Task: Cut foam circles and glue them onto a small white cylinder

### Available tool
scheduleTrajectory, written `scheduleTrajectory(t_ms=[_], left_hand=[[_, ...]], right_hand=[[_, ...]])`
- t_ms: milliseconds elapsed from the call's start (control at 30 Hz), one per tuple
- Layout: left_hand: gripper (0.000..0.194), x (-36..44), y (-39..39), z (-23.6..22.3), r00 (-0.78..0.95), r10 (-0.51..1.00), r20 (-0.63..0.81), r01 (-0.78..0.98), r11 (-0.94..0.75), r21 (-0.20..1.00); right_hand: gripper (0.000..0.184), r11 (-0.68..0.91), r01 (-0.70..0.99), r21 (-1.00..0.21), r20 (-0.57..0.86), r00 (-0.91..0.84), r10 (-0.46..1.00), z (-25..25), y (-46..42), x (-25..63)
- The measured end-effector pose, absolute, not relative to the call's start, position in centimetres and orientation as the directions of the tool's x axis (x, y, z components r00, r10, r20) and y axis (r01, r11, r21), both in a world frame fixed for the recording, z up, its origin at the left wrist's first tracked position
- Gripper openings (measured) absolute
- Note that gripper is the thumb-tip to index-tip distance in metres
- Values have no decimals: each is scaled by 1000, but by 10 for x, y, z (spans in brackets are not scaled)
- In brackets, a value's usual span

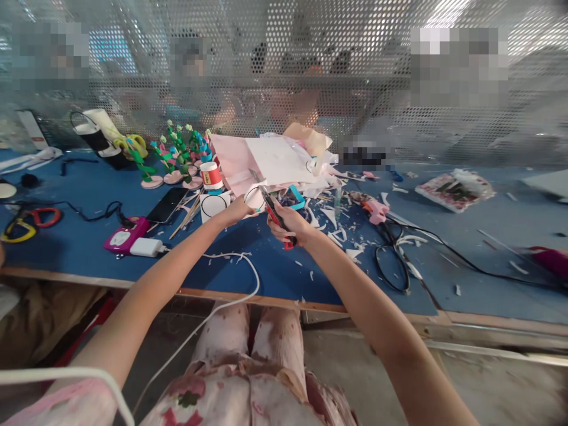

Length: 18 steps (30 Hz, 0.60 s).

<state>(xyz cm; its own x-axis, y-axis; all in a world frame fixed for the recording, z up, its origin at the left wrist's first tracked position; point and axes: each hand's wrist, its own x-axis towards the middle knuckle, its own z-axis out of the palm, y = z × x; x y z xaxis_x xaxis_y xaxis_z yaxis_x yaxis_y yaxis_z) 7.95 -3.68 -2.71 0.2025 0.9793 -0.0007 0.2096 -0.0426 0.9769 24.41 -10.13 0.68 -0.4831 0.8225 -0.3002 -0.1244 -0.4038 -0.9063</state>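
My left hand (239,211) is closed on a white paper piece (254,197) marked with a black curved line, holding it over the table. My right hand (289,223) grips scissors (276,214) with red and black handles, their metal blades pointing away and left, next to the paper piece. Whether the blades touch the paper I cannot tell. Just left of my left hand lies a white square (215,205) with a black circle drawn on it. Behind it stands a red-and-white paper cup (210,176). A light blue tape ring (295,198) sits beyond my right hand.
Pink and white sheets (277,160) lie behind my hands. Scraps (328,216) litter the blue table (266,266). Left are green craft plants (180,151), a phone (167,205), and a purple power socket (126,235). A pink glue gun (376,210) with a black cable is right.
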Motion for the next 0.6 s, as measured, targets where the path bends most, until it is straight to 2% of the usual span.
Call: scheduleTrajectory(t_ms=[133,233,467,600], left_hand=[[26,83,-43,-20,231,973,-24,332,-55,941],[27,84,-46,-19,256,966,-30,350,-63,935],[45,89,-39,-23,281,960,-8,3,7,1000],[46,85,-35,-22,264,965,7,-10,-4,1000]], right_hand=[[57,-405,-114,-907,-308,-476,824,10,-102,243],[56,-402,-118,-908,-296,-497,816,10,-101,242],[55,-349,-127,-929,-252,-475,843,9,-100,242],[55,-337,-110,-935,-247,-479,842,10,-105,243]])
